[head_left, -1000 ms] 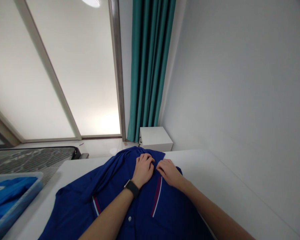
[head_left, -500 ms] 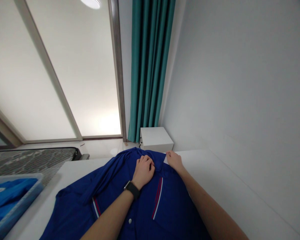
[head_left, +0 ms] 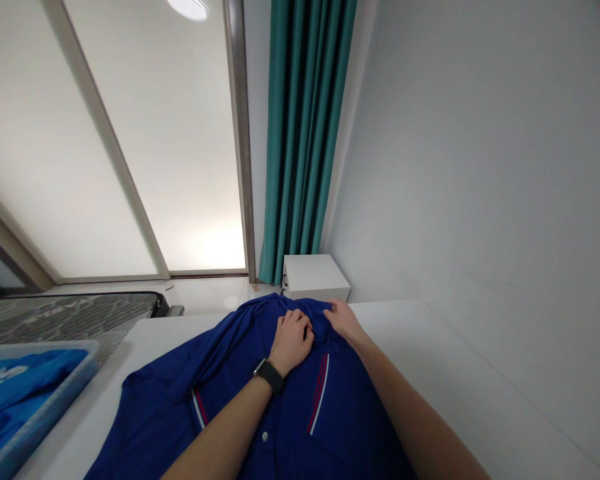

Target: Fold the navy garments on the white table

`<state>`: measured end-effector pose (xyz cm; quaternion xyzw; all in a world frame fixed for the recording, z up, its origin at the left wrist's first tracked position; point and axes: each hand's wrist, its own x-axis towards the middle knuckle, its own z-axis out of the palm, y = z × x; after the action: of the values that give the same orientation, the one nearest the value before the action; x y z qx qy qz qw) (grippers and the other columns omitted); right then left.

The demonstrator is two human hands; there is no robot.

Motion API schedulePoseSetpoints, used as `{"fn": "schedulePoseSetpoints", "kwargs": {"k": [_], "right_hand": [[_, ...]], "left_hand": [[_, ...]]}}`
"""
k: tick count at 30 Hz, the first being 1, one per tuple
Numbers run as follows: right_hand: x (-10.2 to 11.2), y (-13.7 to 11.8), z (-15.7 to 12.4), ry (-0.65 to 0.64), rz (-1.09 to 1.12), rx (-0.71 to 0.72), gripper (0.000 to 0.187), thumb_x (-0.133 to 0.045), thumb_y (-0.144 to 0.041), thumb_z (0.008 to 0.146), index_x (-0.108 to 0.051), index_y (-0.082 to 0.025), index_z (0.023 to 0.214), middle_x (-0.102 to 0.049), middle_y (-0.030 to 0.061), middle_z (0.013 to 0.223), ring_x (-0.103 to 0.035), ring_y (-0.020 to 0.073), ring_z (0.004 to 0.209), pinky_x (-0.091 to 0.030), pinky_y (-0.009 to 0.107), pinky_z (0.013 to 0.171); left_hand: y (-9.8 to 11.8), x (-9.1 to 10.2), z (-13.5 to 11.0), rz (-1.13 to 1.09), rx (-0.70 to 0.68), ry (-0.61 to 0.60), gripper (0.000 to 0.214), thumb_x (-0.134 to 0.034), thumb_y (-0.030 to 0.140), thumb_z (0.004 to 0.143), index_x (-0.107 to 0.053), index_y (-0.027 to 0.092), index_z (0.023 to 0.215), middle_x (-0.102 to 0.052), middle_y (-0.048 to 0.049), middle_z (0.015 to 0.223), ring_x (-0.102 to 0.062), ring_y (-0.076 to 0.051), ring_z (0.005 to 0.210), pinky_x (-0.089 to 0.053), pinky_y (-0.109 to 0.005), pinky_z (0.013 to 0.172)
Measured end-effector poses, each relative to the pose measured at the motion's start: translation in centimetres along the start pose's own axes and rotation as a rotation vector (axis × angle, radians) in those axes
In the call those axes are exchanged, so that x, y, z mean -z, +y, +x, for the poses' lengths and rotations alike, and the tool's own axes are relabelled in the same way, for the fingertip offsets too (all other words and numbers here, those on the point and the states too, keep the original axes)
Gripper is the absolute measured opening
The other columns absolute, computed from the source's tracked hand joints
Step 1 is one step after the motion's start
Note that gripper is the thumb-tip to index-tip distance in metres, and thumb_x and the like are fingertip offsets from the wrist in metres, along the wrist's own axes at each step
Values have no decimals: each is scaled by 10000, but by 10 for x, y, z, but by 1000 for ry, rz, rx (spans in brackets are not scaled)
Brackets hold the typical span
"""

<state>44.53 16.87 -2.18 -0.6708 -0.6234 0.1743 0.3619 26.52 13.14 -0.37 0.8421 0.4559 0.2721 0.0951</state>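
Note:
A dark blue button-up shirt [head_left: 300,400] with red and white stripes on its front lies spread on a white table. My left hand [head_left: 293,339], a dark watch [head_left: 269,375] on its wrist, rests on the upper front near the collar. Its fingers are curled down onto the cloth. At the far right of the collar, my right hand [head_left: 344,321] pinches the fabric between thumb and fingers. One white button [head_left: 265,437] shows low on the front, beside my left forearm.
On the left stands a clear plastic bin [head_left: 87,373] with bright blue clothing [head_left: 25,387] inside. Beyond the white table [head_left: 400,327] are a small white cabinet [head_left: 315,273], a green curtain [head_left: 307,147] and a frosted sliding door [head_left: 190,153]. A grey wall [head_left: 480,167] borders the right.
My right hand has moved slightly left and inward, and the collar corner that stuck out from it is now folded in under its fingers. My left hand stays at the same spot on the shirt.

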Motion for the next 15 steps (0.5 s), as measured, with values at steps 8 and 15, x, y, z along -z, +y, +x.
{"fn": "schedulePoseSetpoints", "kwargs": {"k": [8, 15], "right_hand": [[2, -22, -33, -10, 15, 241, 92, -537, -173, 772, -594, -215, 831, -528, 1, 787, -509, 175, 744, -429, 298, 725], [-6, -21, -46, 49, 5, 429, 193, -434, -62, 771, -503, -226, 844, -521, 31, 869, -499, 202, 850, -426, 331, 785]], "left_hand": [[-7, -1, 4, -183, 90, 23, 354, -483, 153, 847, -488, 201, 1197, -640, -50, 1023, -556, -220, 1002, -396, -366, 854], [-10, -2, 3, -145, 19, 5, 247, -490, 161, 873, -577, 239, 1091, -639, -27, 1007, -549, -216, 984, -396, -346, 812]]}}
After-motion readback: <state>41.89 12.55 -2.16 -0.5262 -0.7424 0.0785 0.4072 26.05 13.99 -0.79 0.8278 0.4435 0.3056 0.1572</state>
